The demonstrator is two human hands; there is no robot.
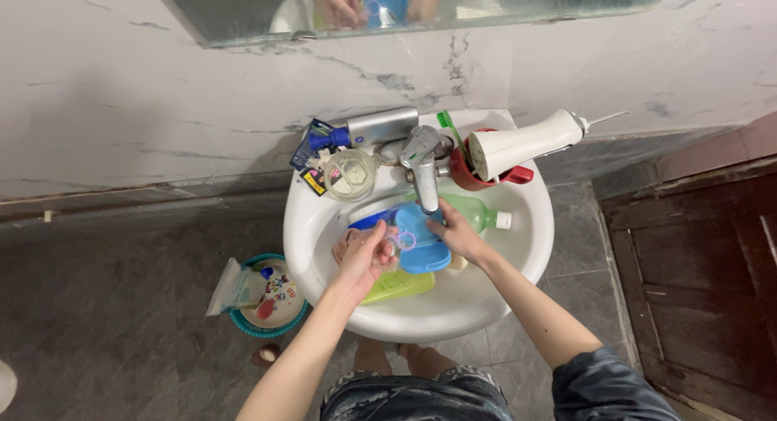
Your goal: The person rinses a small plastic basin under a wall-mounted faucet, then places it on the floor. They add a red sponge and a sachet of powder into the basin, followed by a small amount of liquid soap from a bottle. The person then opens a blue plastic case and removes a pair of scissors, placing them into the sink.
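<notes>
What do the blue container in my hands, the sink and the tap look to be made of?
Blue container: matte, opaque plastic by its even colour and rounded moulded edges. Sink: glossy white glazed ceramic, probably, given the soft reflections on its thick rim. Tap: polished chrome-look metal, mirror-bright with sharp highlights.

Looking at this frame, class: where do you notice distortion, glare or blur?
Head view: wide-angle lens bends the marble wall and floor edges; soft glare on the white sink rim; both hands over the blue container look sharp, without visible motion blur.
</notes>
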